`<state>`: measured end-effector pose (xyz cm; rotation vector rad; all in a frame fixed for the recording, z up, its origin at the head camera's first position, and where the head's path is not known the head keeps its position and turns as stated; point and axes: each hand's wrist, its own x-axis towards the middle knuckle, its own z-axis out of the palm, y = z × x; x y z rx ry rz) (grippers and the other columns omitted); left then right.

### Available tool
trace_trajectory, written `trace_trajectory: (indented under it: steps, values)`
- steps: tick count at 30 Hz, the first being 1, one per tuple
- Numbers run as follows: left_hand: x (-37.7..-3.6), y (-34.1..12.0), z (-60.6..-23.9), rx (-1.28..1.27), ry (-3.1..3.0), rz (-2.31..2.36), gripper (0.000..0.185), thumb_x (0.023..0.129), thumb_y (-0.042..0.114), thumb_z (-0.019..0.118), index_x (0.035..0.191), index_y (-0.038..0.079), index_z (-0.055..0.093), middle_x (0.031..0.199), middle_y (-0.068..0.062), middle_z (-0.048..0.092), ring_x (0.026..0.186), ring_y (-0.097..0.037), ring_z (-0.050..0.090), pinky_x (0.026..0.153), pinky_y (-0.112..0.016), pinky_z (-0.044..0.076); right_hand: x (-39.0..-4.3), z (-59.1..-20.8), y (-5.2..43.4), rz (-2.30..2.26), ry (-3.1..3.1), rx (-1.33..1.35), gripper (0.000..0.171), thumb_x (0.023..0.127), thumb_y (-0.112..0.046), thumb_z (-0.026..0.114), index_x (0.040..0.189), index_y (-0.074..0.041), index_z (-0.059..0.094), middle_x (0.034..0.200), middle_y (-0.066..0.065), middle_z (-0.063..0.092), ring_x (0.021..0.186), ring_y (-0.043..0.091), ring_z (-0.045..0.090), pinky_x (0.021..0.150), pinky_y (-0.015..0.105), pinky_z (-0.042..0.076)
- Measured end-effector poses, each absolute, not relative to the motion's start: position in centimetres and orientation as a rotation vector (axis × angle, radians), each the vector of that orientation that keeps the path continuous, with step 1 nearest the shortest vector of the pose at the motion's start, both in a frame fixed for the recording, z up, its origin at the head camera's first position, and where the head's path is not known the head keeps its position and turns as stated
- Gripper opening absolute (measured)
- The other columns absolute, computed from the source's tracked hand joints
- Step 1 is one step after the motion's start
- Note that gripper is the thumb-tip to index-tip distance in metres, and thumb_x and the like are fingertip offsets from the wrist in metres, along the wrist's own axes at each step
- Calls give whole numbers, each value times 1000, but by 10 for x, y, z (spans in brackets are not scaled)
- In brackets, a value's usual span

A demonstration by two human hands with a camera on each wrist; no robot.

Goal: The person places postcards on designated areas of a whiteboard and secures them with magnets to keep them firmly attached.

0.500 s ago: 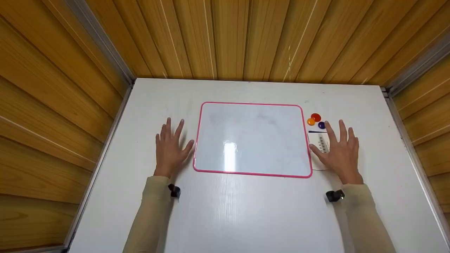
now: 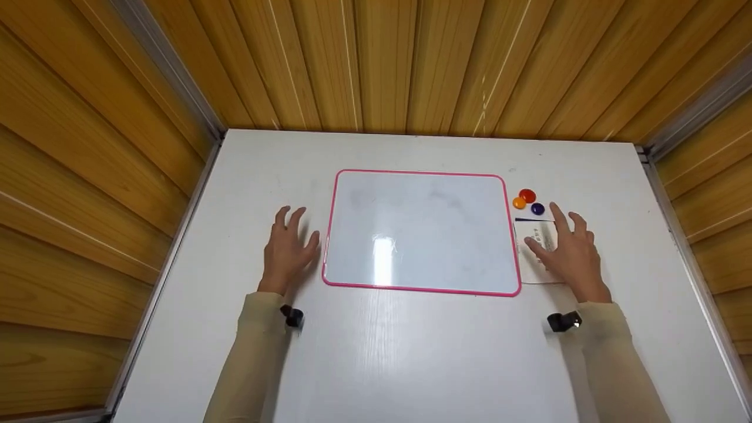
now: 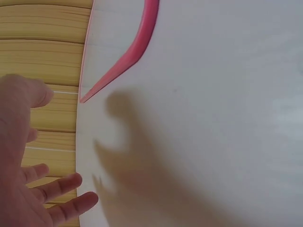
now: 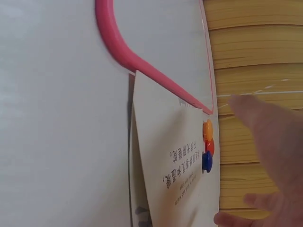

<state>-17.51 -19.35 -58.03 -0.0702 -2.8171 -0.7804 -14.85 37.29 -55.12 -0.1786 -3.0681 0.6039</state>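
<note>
Person stands at a white table (image 2: 411, 352) w/ wood-panel walls (image 2: 382, 59) on three sides. A pink-framed whiteboard (image 2: 420, 232) lies flat mid-table, blank apart from faint smudges. L hand (image 2: 288, 249) hovers just left of the board's near-left corner, fingers relaxed and slightly curved, holding nothing; the left wrist view shows a shadow under it, so it looks lifted off the surface, not pressing. R hand (image 2: 567, 249) is over a printed paper card (image 2: 537, 247) that lies just right of the board, its edge against or a bit over the pink frame (image 4: 142, 61). R fingers loosely spread, thumb reaching toward the card; can't tell if fingertips actually touch it, but no grip yet. Three round magnets sit on the far side of the card: red (image 2: 527, 195), orange (image 2: 519, 203), purple-blue (image 2: 537, 208), clustered and touching or nearly so. A dark thin line, maybe a pen, runs along the card's far edge; too small to be sure. My read: this is the reach-in stage, R hand going for the card. Next move prob needs a pinch at the card's edge, as it lies flat and thin, w/ L hand free to steady the board.
</note>
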Motion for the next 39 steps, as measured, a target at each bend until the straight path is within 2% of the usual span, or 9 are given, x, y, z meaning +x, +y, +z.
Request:
trace_trajectory:
  steps: [7,13,16,22,25,29,33,37,39]
  values:
    - [-174,-191,-578,-10,-2858,-905,61,97,35,67,152,17,46,142,-18,47,90,-35,65,76,-53,55,-152,-549,379,714,-3166,-318,107,92,-55,70,166,-18,2,153,40,21,127,60,34,95,74,41]
    - [-173,-188,-576,33,-2908,-1038,67,96,36,67,155,18,41,132,-22,50,93,-37,61,79,-56,52,-153,-550,382,759,-3231,-388,112,92,-56,70,165,-8,1,145,46,26,114,57,41,95,72,42]
    - [-174,-187,-575,24,-2910,-1116,70,96,34,68,157,16,38,118,-20,55,92,-32,57,77,-51,49,-153,-550,383,783,-3260,-433,113,92,-58,70,164,-6,1,141,46,28,109,54,42,94,71,43]
    - [-175,-185,-575,-3,-2890,-1279,85,96,32,69,165,16,20,73,-10,59,54,-21,53,54,-36,44,-153,-548,385,836,-3303,-490,114,91,-57,71,163,-2,2,141,45,28,111,54,41,96,72,42]
    - [-176,-184,-576,10,-2911,-1329,88,97,34,68,166,18,15,64,-4,57,44,-18,52,48,-32,43,-152,-546,384,860,-3323,-503,113,92,-56,71,163,-1,3,146,45,25,115,55,39,100,75,37]
    - [-175,-182,-575,36,-2927,-1378,84,99,33,67,165,16,19,64,-4,59,46,-17,54,48,-31,45,-152,-544,383,877,-3333,-506,110,93,-52,72,162,1,4,150,45,23,119,55,36,103,76,33]
    - [-174,-178,-573,57,-2939,-1397,73,100,30,65,162,11,31,66,-5,60,47,-17,55,47,-32,47,-152,-544,383,873,-3329,-484,107,93,-48,73,161,5,9,149,44,28,119,54,37,103,75,33]
    - [-173,-175,-571,87,-2982,-1388,63,101,29,63,156,7,43,66,-5,60,45,-15,54,44,-29,45,-153,-545,383,859,-3309,-414,90,94,-42,74,154,6,29,129,36,49,108,47,47,90,63,44]
    - [-173,-173,-571,91,-3003,-1368,59,101,28,63,153,4,47,66,-5,60,44,-14,53,44,-28,44,-153,-546,383,852,-3297,-387,80,94,-39,74,148,7,37,117,29,55,102,43,50,82,54,45]
